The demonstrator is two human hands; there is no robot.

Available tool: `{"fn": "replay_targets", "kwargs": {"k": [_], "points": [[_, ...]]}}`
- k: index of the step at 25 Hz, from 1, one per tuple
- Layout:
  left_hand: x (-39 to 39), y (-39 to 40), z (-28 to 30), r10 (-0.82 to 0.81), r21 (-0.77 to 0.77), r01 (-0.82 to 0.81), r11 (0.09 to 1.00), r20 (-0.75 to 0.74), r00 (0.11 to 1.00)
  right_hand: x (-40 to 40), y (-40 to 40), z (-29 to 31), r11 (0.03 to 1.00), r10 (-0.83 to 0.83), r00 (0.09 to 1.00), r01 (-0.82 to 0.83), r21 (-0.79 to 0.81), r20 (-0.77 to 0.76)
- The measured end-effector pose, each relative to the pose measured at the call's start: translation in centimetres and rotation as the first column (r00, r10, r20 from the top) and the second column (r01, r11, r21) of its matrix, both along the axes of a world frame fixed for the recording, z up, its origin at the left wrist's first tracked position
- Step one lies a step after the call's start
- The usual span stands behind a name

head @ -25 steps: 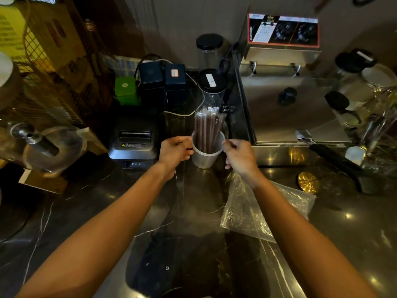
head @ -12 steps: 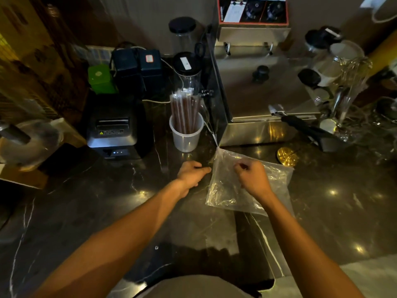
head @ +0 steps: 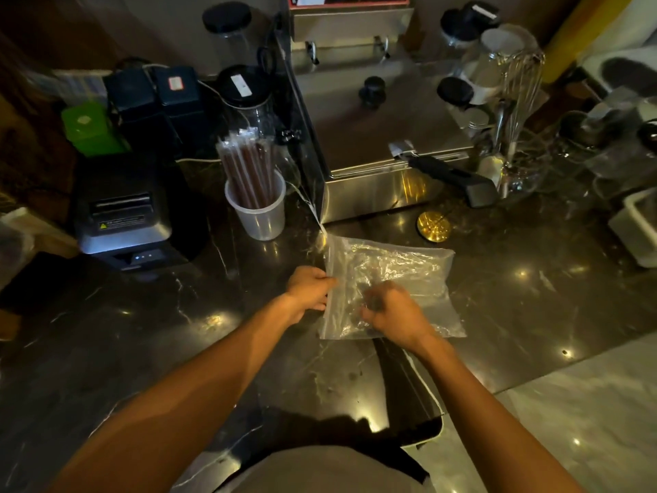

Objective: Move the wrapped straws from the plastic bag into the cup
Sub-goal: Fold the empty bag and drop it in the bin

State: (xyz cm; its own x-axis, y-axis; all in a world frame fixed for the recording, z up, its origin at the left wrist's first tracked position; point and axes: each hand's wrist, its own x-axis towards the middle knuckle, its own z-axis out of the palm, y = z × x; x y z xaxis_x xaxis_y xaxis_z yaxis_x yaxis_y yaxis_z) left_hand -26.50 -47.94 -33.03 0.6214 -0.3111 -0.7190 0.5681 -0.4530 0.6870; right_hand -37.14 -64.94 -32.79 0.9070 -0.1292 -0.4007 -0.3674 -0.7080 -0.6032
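A bundle of brown wrapped straws (head: 247, 165) stands upright in a translucent plastic cup (head: 261, 217) on the dark marble counter. A clear plastic bag (head: 401, 275) lies flat on the counter in front of the cup, to its right, and looks empty. My left hand (head: 308, 290) pinches the bag's left edge. My right hand (head: 394, 313) rests on the bag's near part with fingers curled on the plastic; it is blurred.
A receipt printer (head: 122, 222) sits left of the cup. Behind the bag stands a steel fryer (head: 377, 137) with a black handle (head: 451, 177). A gold disc (head: 433, 225), jars (head: 245, 97) and glassware (head: 512, 101) crowd the back and right.
Both hands left the cup and came down to the bag. The left hand now grips the bag's left edge, and the right hand has slid toward the bag's near side.
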Motion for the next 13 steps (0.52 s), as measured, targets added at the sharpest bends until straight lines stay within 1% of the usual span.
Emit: {"fn": "replay_targets", "kwargs": {"k": [2,3,5,6,8,10,12,13], "points": [[-0.2,1.1,0.4,0.077,-0.08,-0.077,0.994,-0.004,0.997,-0.8,0.3,0.0,0.984,0.108,0.993,-0.099,-0.147,0.054],[-0.2,1.8,0.4,0.103,-0.101,-0.101,0.99,0.012,0.995,-1.2,0.5,-0.1,0.97,0.175,0.982,-0.158,-0.186,0.078],[-0.1,3.6,0.5,0.171,-0.158,-0.166,0.973,0.019,0.985,-1.7,1.1,-0.5,0.924,0.314,0.947,-0.287,-0.251,0.071],[0.0,4.6,0.7,0.206,-0.195,-0.203,0.96,0.0,0.978,-1.8,1.5,-0.9,0.9,0.349,0.935,-0.317,-0.298,0.06],[0.1,6.2,0.9,0.262,-0.276,-0.267,0.923,-0.054,0.964,-1.7,2.2,-1.2,0.885,0.325,0.942,-0.27,-0.379,0.088],[0.2,7.7,1.4,0.304,-0.369,-0.325,0.871,-0.116,0.946,-1.5,2.9,-0.9,0.904,0.263,0.95,-0.182,-0.388,0.168],[0.5,8.9,1.8,0.339,-0.481,-0.378,0.791,-0.169,0.926,-1.3,3.5,-0.3,0.935,0.237,0.923,-0.131,-0.33,0.305],[0.5,9.4,1.9,0.348,-0.53,-0.389,0.754,-0.18,0.92,-1.3,3.7,0.2,0.965,0.197,0.91,-0.115,-0.236,0.364]]}}
